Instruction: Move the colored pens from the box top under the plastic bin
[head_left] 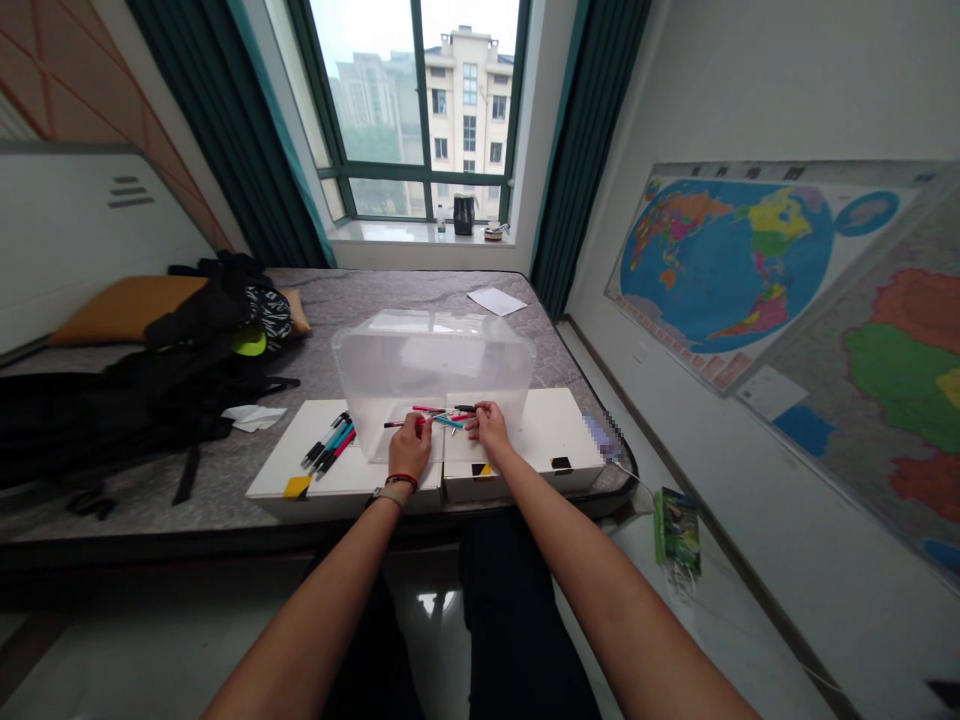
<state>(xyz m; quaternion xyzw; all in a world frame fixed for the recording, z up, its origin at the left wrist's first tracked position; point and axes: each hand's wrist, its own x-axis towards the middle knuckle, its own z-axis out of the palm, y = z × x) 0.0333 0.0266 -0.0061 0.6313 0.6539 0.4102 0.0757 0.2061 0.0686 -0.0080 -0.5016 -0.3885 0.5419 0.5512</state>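
Left hand [410, 447]: fingers curled at loose pens [450, 423]; grip cannot be told.
Right hand [490, 431]: half-closed beside them; hold unclear.
Pen position: between hands, near adjoining edges of white boxes [551, 418].
Wall map [727, 265]: Chinese heading, too small to read.

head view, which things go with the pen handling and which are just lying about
Likely in the job:
loose pens at the left hand and right hand
row of pens on the left white box
clear plastic bin
right white box

Likely just lying about:
black bag
crumpled white scrap
sheet of paper
bottle
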